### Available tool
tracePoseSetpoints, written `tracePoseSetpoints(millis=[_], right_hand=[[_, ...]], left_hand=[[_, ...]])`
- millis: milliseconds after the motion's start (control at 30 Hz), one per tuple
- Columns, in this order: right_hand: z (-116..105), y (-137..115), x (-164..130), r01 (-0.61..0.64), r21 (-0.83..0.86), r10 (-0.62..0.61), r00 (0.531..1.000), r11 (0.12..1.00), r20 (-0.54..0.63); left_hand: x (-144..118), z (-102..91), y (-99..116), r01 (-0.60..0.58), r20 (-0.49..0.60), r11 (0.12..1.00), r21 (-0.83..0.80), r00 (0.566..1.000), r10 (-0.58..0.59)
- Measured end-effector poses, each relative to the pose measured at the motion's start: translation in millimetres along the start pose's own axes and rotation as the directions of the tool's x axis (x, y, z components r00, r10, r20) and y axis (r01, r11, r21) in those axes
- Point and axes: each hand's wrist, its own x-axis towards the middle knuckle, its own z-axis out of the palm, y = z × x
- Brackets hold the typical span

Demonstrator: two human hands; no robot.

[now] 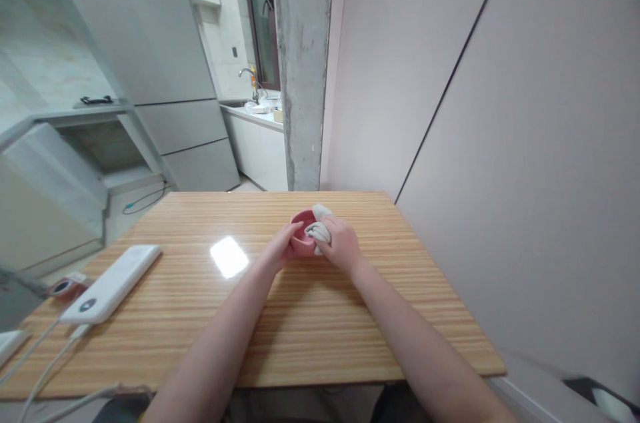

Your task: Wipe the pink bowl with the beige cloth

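A small pink bowl (301, 225) sits near the middle of the wooden table (300, 316). My left hand (281, 249) grips the bowl's near left side. My right hand (341, 242) holds a crumpled white cloth (319, 227) pressed against the bowl's right rim, part of the cloth sticking up behind it. Both forearms reach forward from the table's near edge.
A white power bank (113, 283) with cables lies at the table's left, next to a small red-and-white item (65, 287). A wall (500, 143) runs along the table's right side. Beyond the table stand a concrete pillar (303, 63), a fridge (150, 49) and a sink counter (255, 116).
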Motion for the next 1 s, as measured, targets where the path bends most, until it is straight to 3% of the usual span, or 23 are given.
tracePoseSetpoints(millis=[67,167,233,333,433,500,567,667,767,833,900,1000], right_hand=[[12,-10,-1,-0.055,0.011,0.055,0.998,0.998,0.005],[30,-25,-3,-0.121,0.006,0.121,0.993,0.993,0.015],[29,-25,-4,-0.115,-0.005,0.115,0.993,0.993,0.016],[11,-12,-3,-0.025,0.005,0.025,1.0,1.0,-0.011],[-3,1,-2,0.052,0.055,-0.05,0.998,0.997,-0.031],[0,-1,-1,0.013,0.08,-0.009,0.998,0.997,-0.057],[11,-10,-2,-0.074,0.088,0.081,0.994,0.993,-0.073],[25,-28,-5,-0.142,0.088,0.146,0.989,0.986,-0.032],[25,-33,-7,-0.09,0.151,0.092,0.996,0.984,-0.005],[20,-25,-7,-0.052,0.283,0.072,0.996,0.958,-0.06],[16,-10,-3,-0.083,0.436,0.196,0.955,0.896,-0.221],[12,16,6,-0.211,0.591,0.504,0.772,0.778,-0.388]], left_hand=[[4,1.1,-4,-0.128,-0.147,0.992,-0.006,0.981,0.126],[6,4.2,-8,-0.325,-0.324,0.945,-0.021,0.897,0.301],[2,6.0,-4,-0.313,-0.263,0.949,-0.036,0.919,0.293],[-8,6.3,7,-0.124,0.013,0.992,-0.022,0.992,0.125],[-13,4.5,15,0.016,0.173,1.0,0.019,0.985,-0.019],[-11,4.2,13,-0.031,0.127,0.999,0.031,0.992,0.027],[-7,5.2,7,-0.172,-0.027,0.985,0.022,0.985,0.173],[-2,7.5,-1,-0.341,-0.24,0.94,-0.013,0.914,0.328],[0,7.1,0,-0.288,-0.199,0.956,-0.046,0.941,0.274],[0,5.4,4,-0.21,-0.145,0.976,-0.049,0.969,0.201],[0,3.6,8,-0.172,-0.15,0.982,-0.079,0.976,0.158],[-1,2.8,13,-0.164,-0.225,0.975,-0.15,0.966,0.128]])
